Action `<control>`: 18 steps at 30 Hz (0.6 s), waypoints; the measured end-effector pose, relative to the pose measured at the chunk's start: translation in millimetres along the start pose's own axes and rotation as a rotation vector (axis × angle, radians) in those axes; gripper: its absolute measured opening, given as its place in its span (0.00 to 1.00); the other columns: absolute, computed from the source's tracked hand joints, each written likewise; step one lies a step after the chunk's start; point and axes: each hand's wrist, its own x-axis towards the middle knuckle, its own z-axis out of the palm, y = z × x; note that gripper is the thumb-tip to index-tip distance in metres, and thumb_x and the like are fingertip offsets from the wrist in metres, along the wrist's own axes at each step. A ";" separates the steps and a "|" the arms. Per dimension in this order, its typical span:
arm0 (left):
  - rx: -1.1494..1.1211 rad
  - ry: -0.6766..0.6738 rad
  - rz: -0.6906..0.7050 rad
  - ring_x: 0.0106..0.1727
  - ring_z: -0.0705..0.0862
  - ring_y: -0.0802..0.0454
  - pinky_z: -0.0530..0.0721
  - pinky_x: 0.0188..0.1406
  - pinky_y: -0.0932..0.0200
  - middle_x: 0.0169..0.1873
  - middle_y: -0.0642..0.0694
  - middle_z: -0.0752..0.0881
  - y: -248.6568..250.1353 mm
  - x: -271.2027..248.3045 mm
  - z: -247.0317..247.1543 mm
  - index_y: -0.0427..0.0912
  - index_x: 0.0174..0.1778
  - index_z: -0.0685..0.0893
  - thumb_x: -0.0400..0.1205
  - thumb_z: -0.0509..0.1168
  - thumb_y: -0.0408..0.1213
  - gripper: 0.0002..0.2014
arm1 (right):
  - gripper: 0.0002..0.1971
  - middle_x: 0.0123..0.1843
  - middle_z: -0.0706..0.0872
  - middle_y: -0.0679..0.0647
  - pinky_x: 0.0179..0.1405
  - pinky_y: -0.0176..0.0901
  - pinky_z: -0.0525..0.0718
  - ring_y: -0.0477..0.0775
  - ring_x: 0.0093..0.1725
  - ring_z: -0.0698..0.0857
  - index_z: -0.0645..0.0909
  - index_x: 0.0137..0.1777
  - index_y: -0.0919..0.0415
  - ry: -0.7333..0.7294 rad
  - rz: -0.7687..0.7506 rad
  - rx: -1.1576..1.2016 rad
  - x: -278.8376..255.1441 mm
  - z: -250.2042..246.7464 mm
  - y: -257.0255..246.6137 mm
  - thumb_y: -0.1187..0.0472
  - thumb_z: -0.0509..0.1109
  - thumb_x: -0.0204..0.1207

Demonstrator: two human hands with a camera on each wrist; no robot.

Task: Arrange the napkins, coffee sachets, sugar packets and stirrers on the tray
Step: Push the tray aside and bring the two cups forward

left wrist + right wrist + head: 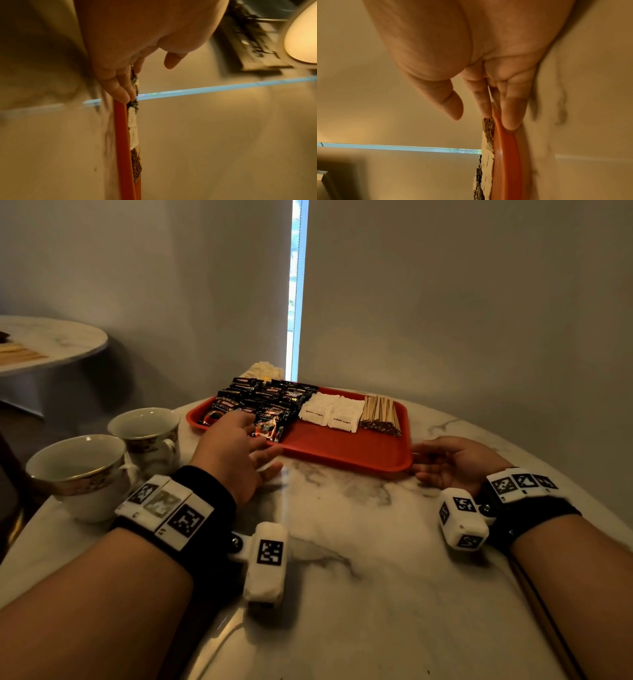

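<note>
Your left hand (236, 453) lies loose-fingered at the tray's (342, 453) 8 o'clock edge; your right hand (452, 462) touches its 4 o'clock corner, holding nothing. Sachets (267, 405), sugar (330, 410) and stirrers (380, 412) sit arranged; napkins (263, 369) wait beyond, at 11 o'clock.

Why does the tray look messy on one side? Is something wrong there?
The black coffee sachets on the left of the red tray lie overlapped and crooked, unlike the tidy sugar packets and stirrers. The napkins sit behind the tray, not on it.
</note>
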 end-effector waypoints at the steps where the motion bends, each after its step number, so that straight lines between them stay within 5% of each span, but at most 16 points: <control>1: 0.027 0.008 0.039 0.58 0.86 0.44 0.82 0.43 0.45 0.63 0.42 0.83 2.7 -7.6 1.4 0.48 0.75 0.76 0.86 0.59 0.46 0.21 | 0.09 0.42 0.86 0.62 0.25 0.40 0.87 0.55 0.34 0.85 0.82 0.51 0.65 0.038 0.011 -0.005 -1.4 0.1 0.4 0.61 0.63 0.84; 3: 0.074 -0.001 0.136 0.51 0.86 0.49 0.81 0.44 0.49 0.57 0.47 0.84 9.4 -25.6 4.3 0.51 0.64 0.80 0.86 0.60 0.45 0.12 | 0.08 0.39 0.82 0.59 0.19 0.40 0.79 0.55 0.31 0.79 0.81 0.47 0.62 0.148 -0.001 -0.047 -4.7 1.0 0.3 0.58 0.65 0.83; 7: 0.119 0.007 0.311 0.45 0.86 0.52 0.81 0.41 0.54 0.50 0.50 0.86 26.9 -61.9 6.8 0.51 0.59 0.80 0.87 0.61 0.44 0.07 | 0.07 0.44 0.82 0.54 0.29 0.44 0.69 0.51 0.32 0.73 0.85 0.50 0.59 0.396 -0.287 -0.467 -29.3 15.1 -14.3 0.56 0.73 0.80; 10: 0.096 0.010 0.358 0.44 0.86 0.52 0.80 0.41 0.54 0.49 0.49 0.86 39.5 -86.6 2.1 0.50 0.55 0.79 0.87 0.61 0.42 0.04 | 0.05 0.44 0.83 0.54 0.29 0.42 0.71 0.49 0.35 0.75 0.84 0.51 0.57 0.194 -0.414 -0.390 -63.7 57.7 -20.4 0.57 0.73 0.80; 14: 0.243 -0.013 0.299 0.46 0.86 0.53 0.85 0.40 0.52 0.52 0.46 0.85 35.6 -111.3 -20.4 0.47 0.60 0.79 0.88 0.61 0.41 0.07 | 0.07 0.41 0.84 0.55 0.31 0.42 0.74 0.50 0.35 0.81 0.84 0.55 0.61 -0.151 -0.301 -0.424 -102.7 135.7 -4.1 0.61 0.73 0.80; 18: 0.347 0.054 0.200 0.53 0.86 0.50 0.87 0.52 0.44 0.62 0.45 0.80 19.4 -118.4 -53.8 0.53 0.43 0.76 0.91 0.57 0.38 0.11 | 0.11 0.51 0.87 0.58 0.37 0.46 0.82 0.56 0.46 0.86 0.82 0.62 0.59 -0.346 -0.247 -0.607 -109.8 204.4 3.9 0.57 0.71 0.83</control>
